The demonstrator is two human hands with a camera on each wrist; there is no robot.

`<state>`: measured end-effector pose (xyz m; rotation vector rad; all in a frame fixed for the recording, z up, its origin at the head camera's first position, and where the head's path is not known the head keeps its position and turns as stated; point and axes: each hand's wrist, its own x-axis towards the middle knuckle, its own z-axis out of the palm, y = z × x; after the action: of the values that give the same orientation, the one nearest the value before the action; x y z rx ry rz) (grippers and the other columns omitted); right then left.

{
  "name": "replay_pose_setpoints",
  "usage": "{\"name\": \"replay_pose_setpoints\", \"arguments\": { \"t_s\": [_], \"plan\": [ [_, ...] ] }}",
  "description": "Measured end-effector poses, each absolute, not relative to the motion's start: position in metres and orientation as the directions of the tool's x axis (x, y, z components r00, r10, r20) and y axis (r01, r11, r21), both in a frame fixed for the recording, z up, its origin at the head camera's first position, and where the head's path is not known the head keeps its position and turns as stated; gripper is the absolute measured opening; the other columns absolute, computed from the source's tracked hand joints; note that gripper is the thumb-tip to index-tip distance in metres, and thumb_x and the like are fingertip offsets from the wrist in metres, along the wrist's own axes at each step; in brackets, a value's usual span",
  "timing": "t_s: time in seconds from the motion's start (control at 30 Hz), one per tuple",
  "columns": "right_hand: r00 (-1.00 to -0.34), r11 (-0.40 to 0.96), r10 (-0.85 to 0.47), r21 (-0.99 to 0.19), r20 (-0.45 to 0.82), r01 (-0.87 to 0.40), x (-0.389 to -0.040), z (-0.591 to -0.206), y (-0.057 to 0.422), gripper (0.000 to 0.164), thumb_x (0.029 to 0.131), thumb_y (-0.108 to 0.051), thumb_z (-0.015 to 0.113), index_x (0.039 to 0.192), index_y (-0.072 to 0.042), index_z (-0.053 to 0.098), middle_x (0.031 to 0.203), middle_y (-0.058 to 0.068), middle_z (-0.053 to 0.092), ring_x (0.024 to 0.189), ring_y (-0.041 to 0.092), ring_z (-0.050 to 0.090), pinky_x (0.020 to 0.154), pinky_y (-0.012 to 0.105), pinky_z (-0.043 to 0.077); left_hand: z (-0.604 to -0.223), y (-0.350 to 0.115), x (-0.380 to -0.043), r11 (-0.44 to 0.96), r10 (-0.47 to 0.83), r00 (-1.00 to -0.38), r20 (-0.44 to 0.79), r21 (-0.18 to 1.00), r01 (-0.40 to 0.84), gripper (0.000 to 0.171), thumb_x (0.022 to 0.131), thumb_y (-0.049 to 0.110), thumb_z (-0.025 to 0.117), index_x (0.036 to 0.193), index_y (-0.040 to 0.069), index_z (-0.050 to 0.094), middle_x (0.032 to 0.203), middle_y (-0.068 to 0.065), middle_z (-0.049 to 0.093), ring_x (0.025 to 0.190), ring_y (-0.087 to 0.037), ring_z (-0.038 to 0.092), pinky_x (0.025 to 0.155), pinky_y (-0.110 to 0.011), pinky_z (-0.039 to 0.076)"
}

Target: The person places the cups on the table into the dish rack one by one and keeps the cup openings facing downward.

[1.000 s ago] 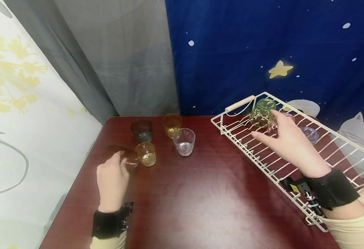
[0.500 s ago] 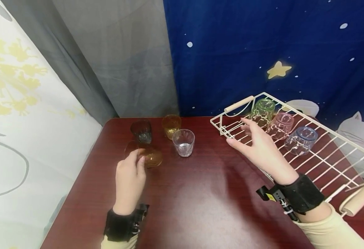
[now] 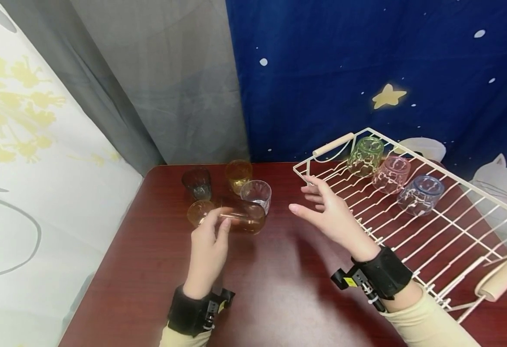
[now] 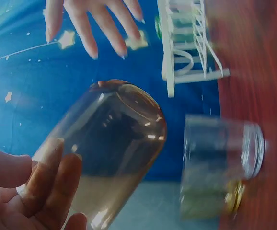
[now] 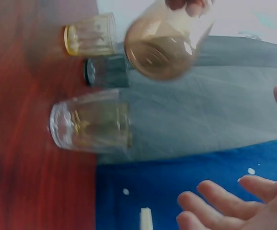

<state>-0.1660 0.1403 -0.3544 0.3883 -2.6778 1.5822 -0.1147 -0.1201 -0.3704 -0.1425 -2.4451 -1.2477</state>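
Observation:
My left hand (image 3: pixel 207 250) grips a brown-tinted glass (image 3: pixel 251 219) by one end, fingers and thumb about its side. The glass is tipped on its side above the table, its rounded base towards the right hand, as the left wrist view of the brown glass (image 4: pixel 124 129) shows. My right hand (image 3: pixel 327 217) hovers left of the wire rack with its fingers spread and nothing in them. Partly behind the brown glass stands a clear glass (image 3: pixel 255 189). A yellow glass (image 3: pixel 198 209) is half covered by my left hand.
An amber glass (image 3: pixel 239 173) and a dark grey glass (image 3: pixel 198 183) stand at the back of the table. On the right, a white wire rack (image 3: pixel 470 189) with wooden handles (image 3: pixel 333 144) bears upside-down green (image 3: pixel 366 156), pink (image 3: pixel 391 175) and blue glasses (image 3: pixel 420 195).
My left hand has carried the brown glass rightwards, past the yellow glass. My right hand has drawn back from the glasses on the rack, moving left towards the brown glass.

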Motion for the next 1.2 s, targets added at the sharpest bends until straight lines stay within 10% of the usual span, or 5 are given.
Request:
{"name": "replay_pose_setpoints", "arguments": {
  "t_s": [0.47,1.2],
  "plan": [
    [-0.917,0.270,-0.378,-0.932,0.127,-0.241,-0.162,-0.384,0.112,0.082,0.086,-0.024,0.076,0.153,-0.020,0.028,0.146,0.020,0.046,0.124,0.037,0.058,0.098,0.046,0.052,-0.381,-0.094,-0.118,0.171,0.004,-0.983,0.185,0.968,0.183,0.018,0.101,0.008,0.049,0.116,0.006,0.059,0.101,-0.014,0.073,0.102,-0.011,0.066,0.090,-0.024,0.049],
    [-0.933,0.249,-0.338,-0.944,0.123,-0.214,-0.161,-0.397,0.103,0.064,0.084,-0.019,0.077,0.138,-0.013,0.044,0.137,0.014,0.054,0.107,0.024,0.064,0.084,0.021,0.053,-0.394,-0.079,-0.120,0.052,0.039,-0.992,0.118,0.991,0.120,0.023,0.103,0.014,0.048,0.119,-0.001,0.053,0.106,-0.024,0.067,0.101,-0.019,0.064,0.092,-0.029,0.047]
  ]
}}
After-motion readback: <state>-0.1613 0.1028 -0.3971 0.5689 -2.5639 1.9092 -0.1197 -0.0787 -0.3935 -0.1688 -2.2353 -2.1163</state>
